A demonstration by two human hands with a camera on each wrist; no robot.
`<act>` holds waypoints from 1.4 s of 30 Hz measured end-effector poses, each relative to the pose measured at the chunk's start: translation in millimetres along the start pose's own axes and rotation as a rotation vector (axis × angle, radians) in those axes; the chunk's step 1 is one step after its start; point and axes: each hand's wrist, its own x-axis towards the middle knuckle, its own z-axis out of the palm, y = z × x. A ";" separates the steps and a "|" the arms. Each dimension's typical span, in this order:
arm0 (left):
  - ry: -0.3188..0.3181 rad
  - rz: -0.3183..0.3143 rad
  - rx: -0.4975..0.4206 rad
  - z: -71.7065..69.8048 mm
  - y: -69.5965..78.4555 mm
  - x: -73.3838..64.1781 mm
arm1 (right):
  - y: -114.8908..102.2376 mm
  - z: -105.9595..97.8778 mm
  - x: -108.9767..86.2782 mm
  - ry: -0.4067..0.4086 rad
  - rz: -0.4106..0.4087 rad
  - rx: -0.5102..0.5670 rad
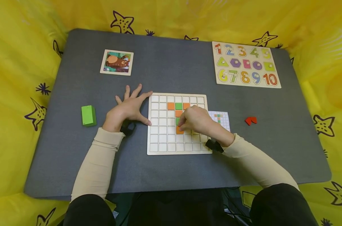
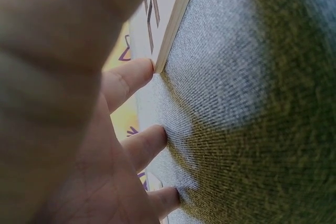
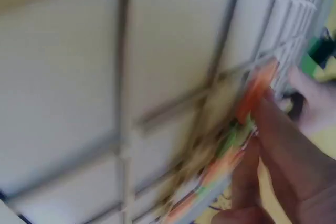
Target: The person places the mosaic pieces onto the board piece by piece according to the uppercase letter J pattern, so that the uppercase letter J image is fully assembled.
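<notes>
A wooden grid board (image 1: 159,138) with white cells lies mid-table in the head view. Orange and green square tiles fill part of its top in a T shape, including a green tile (image 1: 178,106). My left hand (image 1: 127,109) spreads its fingers, thumb and index finger touching the board's left edge; its other fingertips rest on the table in the left wrist view. With curled fingers, my right hand (image 1: 197,120) pinches an orange tile (image 1: 179,130) at the foot of the column. That tile (image 3: 257,92) is blurred in the right wrist view.
A printed pattern card (image 1: 220,118) lies partly under the right forearm. Red pieces (image 1: 251,120) sit further right, a green block (image 1: 88,115) on the left. A bear picture puzzle (image 1: 116,62) and a number puzzle board (image 1: 245,64) lie at the back.
</notes>
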 end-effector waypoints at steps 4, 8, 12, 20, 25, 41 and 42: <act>-0.002 0.004 0.005 -1.4 0.8 0.3 | -0.6 3.6 -0.7 0.071 -0.021 -0.066; -0.005 0.003 0.009 -1.5 -0.1 1.1 | 2.9 5.1 -2.0 0.070 -0.047 -0.030; -0.008 0.002 0.013 -0.6 -1.0 2.6 | 14.5 1.8 -5.8 0.043 -0.111 0.073; 0.004 -0.008 0.009 -3.2 -2.5 -0.9 | 46.0 -14.1 -17.4 0.106 -0.084 0.025; -0.002 0.000 0.001 -1.7 -0.3 -2.1 | 73.5 -21.8 -32.8 0.113 0.068 0.050; 0.009 -0.003 0.000 2.5 -0.2 -1.5 | 185.4 -56.7 -93.1 0.112 0.438 0.040; 0.011 -0.003 0.000 1.9 -0.3 -1.7 | 189.6 -58.9 -95.8 0.096 0.460 0.040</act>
